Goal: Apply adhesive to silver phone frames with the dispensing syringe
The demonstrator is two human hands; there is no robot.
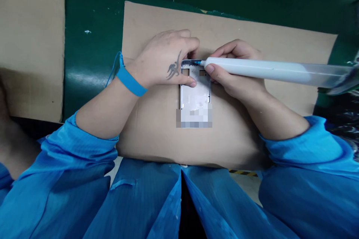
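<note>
My left hand [165,58] grips the top of a silver phone mid-frame [195,97], with the thumb on its right side and the fingers over its upper edge. The frame lies flat on a cardboard sheet [157,138], and its lower part is blurred out. My right hand [232,71] holds a white dispensing syringe [260,70] level, like a pen. Its blue tip [197,62] touches or nearly touches the frame's top edge; I cannot tell which. Several rectangular openings show near the frame's top.
A blue wrist strap [131,81] circles my left wrist, with its cord trailing up and left. The cardboard sheet lies on a green workbench [92,44]. A second cardboard sheet [30,26] lies at the left. Blue sleeves [140,198] fill the bottom of the view.
</note>
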